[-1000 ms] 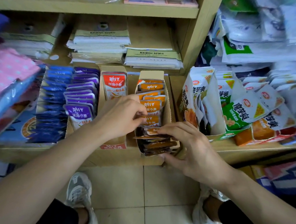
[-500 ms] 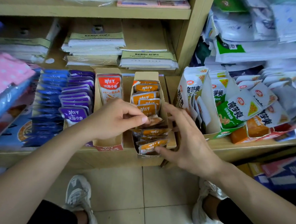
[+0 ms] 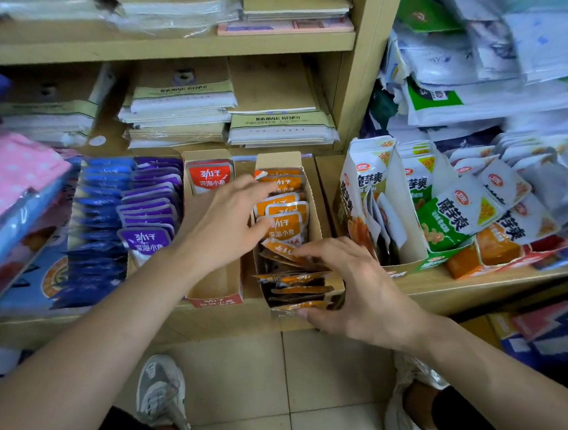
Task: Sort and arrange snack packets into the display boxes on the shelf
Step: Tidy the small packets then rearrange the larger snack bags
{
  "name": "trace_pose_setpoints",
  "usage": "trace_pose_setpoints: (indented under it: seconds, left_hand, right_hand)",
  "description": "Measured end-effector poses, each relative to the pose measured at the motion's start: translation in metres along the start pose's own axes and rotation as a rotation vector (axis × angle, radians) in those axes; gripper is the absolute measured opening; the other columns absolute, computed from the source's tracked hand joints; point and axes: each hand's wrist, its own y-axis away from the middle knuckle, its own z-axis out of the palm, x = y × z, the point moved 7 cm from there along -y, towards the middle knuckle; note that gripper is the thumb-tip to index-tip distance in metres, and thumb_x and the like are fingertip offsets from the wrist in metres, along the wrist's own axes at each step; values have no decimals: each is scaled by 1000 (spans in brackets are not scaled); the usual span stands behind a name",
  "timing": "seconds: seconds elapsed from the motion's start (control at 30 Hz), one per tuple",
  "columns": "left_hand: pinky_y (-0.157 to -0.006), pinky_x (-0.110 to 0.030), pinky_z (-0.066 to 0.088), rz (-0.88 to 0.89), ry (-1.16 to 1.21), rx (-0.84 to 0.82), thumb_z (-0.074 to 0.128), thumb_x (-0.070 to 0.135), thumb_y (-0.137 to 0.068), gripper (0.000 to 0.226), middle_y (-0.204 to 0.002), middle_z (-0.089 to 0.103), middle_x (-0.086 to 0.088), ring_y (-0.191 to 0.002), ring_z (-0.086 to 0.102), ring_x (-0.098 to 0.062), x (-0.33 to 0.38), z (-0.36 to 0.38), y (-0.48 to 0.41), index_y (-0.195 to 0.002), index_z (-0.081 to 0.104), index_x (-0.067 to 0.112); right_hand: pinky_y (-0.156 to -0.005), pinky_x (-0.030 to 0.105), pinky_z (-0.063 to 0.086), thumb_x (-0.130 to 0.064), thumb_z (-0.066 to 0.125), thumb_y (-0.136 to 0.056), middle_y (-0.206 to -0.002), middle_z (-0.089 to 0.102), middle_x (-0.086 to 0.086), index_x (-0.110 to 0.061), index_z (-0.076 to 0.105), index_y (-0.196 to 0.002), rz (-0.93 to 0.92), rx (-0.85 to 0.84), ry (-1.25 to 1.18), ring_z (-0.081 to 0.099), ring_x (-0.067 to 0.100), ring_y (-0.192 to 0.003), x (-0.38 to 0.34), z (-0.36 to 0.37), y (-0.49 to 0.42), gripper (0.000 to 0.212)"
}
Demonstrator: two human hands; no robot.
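My left hand [image 3: 225,224] lies with loose, straight fingers against the upright orange packets [image 3: 284,219] at the back of 1 cardboard display box [image 3: 315,213] on the shelf [image 3: 444,284]. My right hand [image 3: 364,296] arches over the tipped-over packets at the front, fingertips on them and thumb at the box's front lip — whether it truly grips, I cannot tell.

Both forearms are bare, with no sleeve, as are the left hand [image 3: 229,224] and right hand [image 3: 354,285]. At the near edge, a left trainer [image 3: 161,396] and right trainer [image 3: 407,398] of grey-and-white mesh with pale laces. Black legwear [image 3: 472,425] covers both legs, stopping above the right ankle
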Motion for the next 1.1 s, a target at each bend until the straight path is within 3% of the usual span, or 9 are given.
trace_pose_setpoints:
  seconds: [0.07,0.13,0.3,0.47,0.6,0.73,0.87,0.97,1.1]
  left_hand:
    - [-75,-17,47,25,18,-8,66,39,-94,45,-119,59,12,-102,53,-4,0,0,-5,-137,59,29]
    - [-75,-30,53,60,-17,-4,68,41,-92,33,-111,62,14,-93,56,-5,2,-4,-6,-123,70,31]
    - [-62,-18,40,112,28,9,72,34,-91,12,-91,75,12,-62,49,6,8,-9,-1,-100,79,29]
    - [-67,-24,46,175,98,146,77,27,-87,6,-87,75,11,-69,48,6,11,-25,5,-91,80,25]
    - [-59,-21,37,156,121,124,74,35,-86,9,-81,66,16,-70,47,8,4,-23,9,-94,79,34]
    - [-70,-36,55,99,170,21,69,33,-91,19,-86,68,18,-81,59,-1,-4,-10,7,-108,73,40]
    - [-72,-34,57,113,209,16,68,29,-94,16,-87,65,23,-83,60,3,-7,-10,4,-105,68,41]
    - [-69,-31,52,136,164,-14,64,29,-96,27,-85,56,27,-82,55,3,-6,-7,4,-120,70,40]
    - [-76,-36,57,151,216,-26,62,31,-95,34,-98,64,26,-87,60,2,-7,-7,3,-128,66,38]
  right_hand:
    - [-100,41,45,-48,82,-72,-128,56,-16,-27,54,-134,-13,2,29,48,5,-120,-1,-1,-1,71]
    - [-99,42,46,-52,80,-72,-128,55,-16,-28,54,-132,-8,11,36,48,5,-119,0,-2,-2,70]
    - [-100,44,46,-50,79,-73,-130,52,-14,-26,51,-135,14,58,3,50,10,-124,3,-4,0,72]
    - [-100,45,46,-49,76,-75,-132,52,-11,-26,46,-141,27,81,-3,49,12,-124,3,-3,1,76]
    - [-101,45,46,-50,75,-77,-136,49,-11,-26,47,-141,17,80,27,48,14,-127,1,-2,0,74]
    - [-104,43,44,-46,79,-76,-144,42,-11,-24,51,-138,11,99,48,45,15,-132,-1,-3,2,71]
    - [-99,35,44,-50,75,-78,-137,50,-13,-26,53,-135,-6,81,66,48,12,-126,-3,-1,3,65]
    - [-94,20,34,-54,68,-80,-129,55,-17,-30,52,-133,3,63,93,50,4,-120,-3,-1,4,60]
    - [-92,16,31,-53,70,-79,-127,56,-17,-29,54,-130,8,46,94,51,4,-119,-2,-1,3,59]
